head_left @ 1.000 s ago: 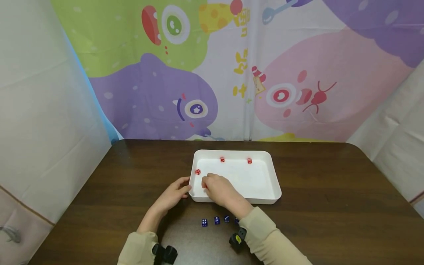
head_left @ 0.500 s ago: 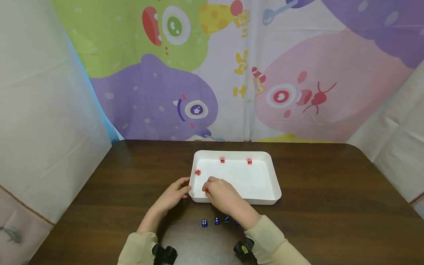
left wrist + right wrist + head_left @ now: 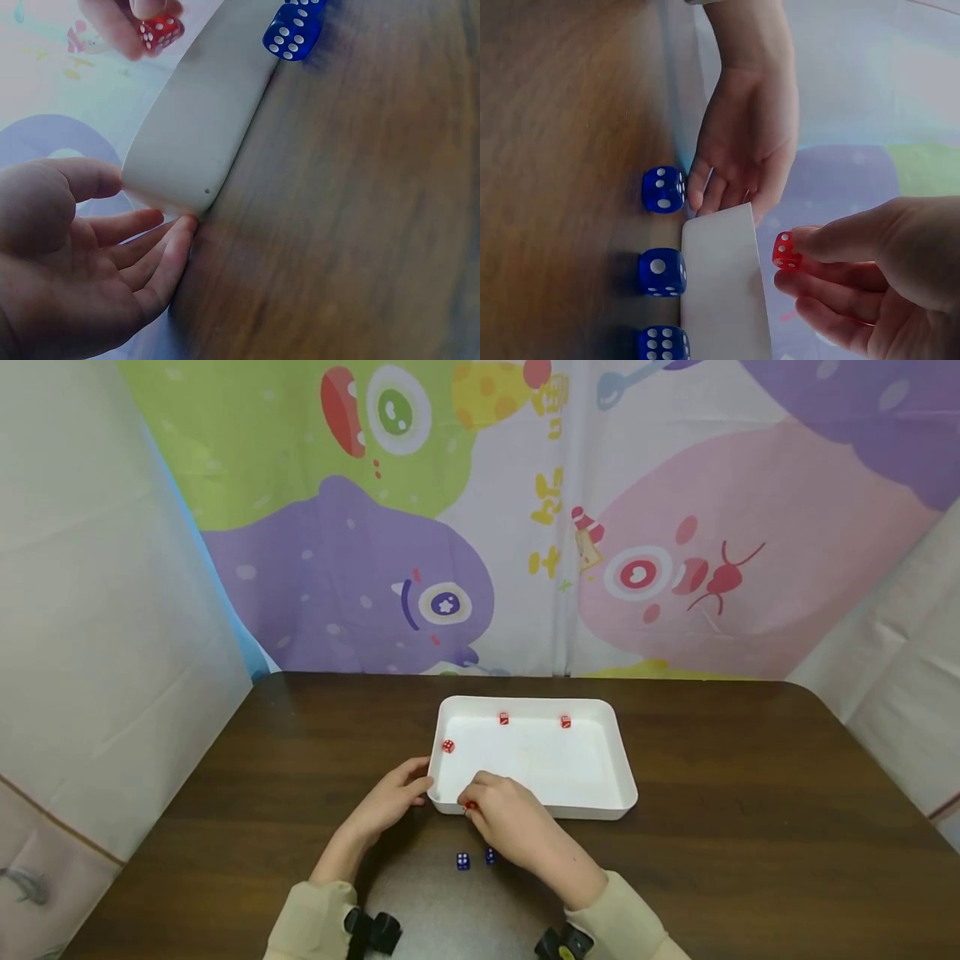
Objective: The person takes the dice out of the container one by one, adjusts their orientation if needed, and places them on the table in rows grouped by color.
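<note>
Nearest, blue dice (image 3: 462, 861) sit on the table (image 3: 750, 827). The right hand (image 3: 510, 820) pinches a red die (image 3: 470, 807) at its fingertips over the white tray's (image 3: 592, 814) near rim. The left hand (image 3: 390, 797) cups the tray's corner, fingers relaxed.

In the head view, we see the right hand (image 3: 510, 822) covering part of the row of blue dice (image 3: 463, 861); only two show, and their pips are too small to count. The red die (image 3: 470, 806) it pinches is mostly hidden by its fingers. Pips on the three red dice in the tray (image 3: 600, 760) are too small to read. The left wrist view cuts off a second blue die (image 3: 304, 2) at its top edge, and the right wrist view clips one (image 3: 662, 343) at the bottom.
</note>
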The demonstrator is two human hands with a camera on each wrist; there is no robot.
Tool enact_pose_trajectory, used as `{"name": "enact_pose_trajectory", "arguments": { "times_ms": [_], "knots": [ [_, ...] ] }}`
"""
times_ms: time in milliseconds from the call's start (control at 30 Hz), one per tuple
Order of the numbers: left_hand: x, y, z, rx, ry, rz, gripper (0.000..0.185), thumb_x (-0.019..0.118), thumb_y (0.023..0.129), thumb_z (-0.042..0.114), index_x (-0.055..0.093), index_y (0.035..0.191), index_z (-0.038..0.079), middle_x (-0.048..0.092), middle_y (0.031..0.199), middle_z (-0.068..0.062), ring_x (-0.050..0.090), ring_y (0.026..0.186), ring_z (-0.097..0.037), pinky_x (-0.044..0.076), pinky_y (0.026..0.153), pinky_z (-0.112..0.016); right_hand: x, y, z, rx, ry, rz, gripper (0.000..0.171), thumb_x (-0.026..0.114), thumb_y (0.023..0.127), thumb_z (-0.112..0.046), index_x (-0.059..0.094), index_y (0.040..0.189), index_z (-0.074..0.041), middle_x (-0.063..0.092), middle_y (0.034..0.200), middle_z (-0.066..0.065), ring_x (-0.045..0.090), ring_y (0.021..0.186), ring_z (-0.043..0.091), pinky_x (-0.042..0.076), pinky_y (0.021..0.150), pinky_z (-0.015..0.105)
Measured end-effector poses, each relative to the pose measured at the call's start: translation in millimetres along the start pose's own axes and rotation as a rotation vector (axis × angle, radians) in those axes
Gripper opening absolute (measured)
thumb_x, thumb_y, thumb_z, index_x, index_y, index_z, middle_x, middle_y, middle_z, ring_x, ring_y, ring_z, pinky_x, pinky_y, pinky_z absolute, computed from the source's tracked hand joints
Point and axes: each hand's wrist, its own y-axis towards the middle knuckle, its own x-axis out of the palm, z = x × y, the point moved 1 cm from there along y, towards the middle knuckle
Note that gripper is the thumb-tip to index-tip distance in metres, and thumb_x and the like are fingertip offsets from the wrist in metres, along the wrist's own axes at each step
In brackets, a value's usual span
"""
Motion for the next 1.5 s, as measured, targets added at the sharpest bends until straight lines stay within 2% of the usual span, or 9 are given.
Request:
{"name": "enact_pose_trajectory", "arguments": {
  "times_ms": [233,467,733,1033,1367,1500],
  "knots": [
    [0.5,1.3,-2.0,-0.013,-0.002,-0.001,0.041,0.047,0.092,0.011,0.042,0.13,-0.004,0.05,0.124,-0.022,0.054,0.101,-0.027,0.049,0.081,-0.036,0.8,-7.1,-1.4,-0.012,-0.021,-0.001,0.008,0.064,0.083,-0.012,0.07,0.088,-0.011,0.062,0.083,-0.002,0.059,0.073,0.011,0.049,0.066,0.027],
    [0.0,1.9,-2.3,-0.02,-0.003,-0.011,0.042,0.047,0.093,0.013,0.041,0.131,-0.004,0.05,0.125,-0.022,0.053,0.102,-0.027,0.048,0.082,-0.037,-5.4,-10.8,-4.7,-0.019,0.086,-0.074,0.007,0.064,0.082,-0.012,0.068,0.087,-0.012,0.061,0.081,-0.006,0.054,0.071,0.005,0.047,0.067,0.021],
    [-0.4,2.6,-1.0,-0.018,0.007,-0.009,0.042,0.047,0.093,0.013,0.042,0.131,-0.004,0.05,0.124,-0.022,0.054,0.1,-0.026,0.048,0.082,-0.036,-7.3,-11.8,-7.3,-0.04,0.13,-0.142,0.005,0.066,0.079,-0.008,0.067,0.084,-0.008,0.059,0.077,-0.004,0.051,0.069,0.005,0.044,0.064,0.019],
    [-0.9,3.2,-1.1,-0.012,0.004,-0.014,0.041,0.046,0.093,0.012,0.041,0.131,-0.004,0.05,0.124,-0.022,0.053,0.101,-0.027,0.048,0.082,-0.034,-7.2,-14.2,-17.8,-0.077,0.05,-0.234,0.003,0.068,0.077,-0.011,0.066,0.076,-0.013,0.056,0.076,-0.007,0.052,0.071,0.005,0.044,0.066,0.017],
    [-1.2,3.5,-1.8,-0.015,0.009,-0.013,0.041,0.046,0.093,0.013,0.041,0.131,-0.003,0.05,0.124,-0.021,0.053,0.102,-0.027,0.048,0.082,-0.035,-1.8,-17.8,-27.0,-0.104,0.035,-0.31,0.005,0.071,0.074,-0.015,0.066,0.075,-0.017,0.055,0.073,-0.01,0.049,0.062,0.0,0.04,0.057,0.013],
    [-0.5,3.4,-1.2,-0.016,0.003,-0.012,0.041,0.046,0.093,0.013,0.041,0.131,-0.003,0.05,0.124,-0.021,0.053,0.102,-0.026,0.048,0.081,-0.034,1.8,-19.2,-28.3,-0.125,-0.007,-0.318,0.007,0.072,0.074,-0.017,0.066,0.073,-0.02,0.053,0.071,-0.012,0.049,0.062,0.0,0.039,0.055,0.015]
  ]
}}
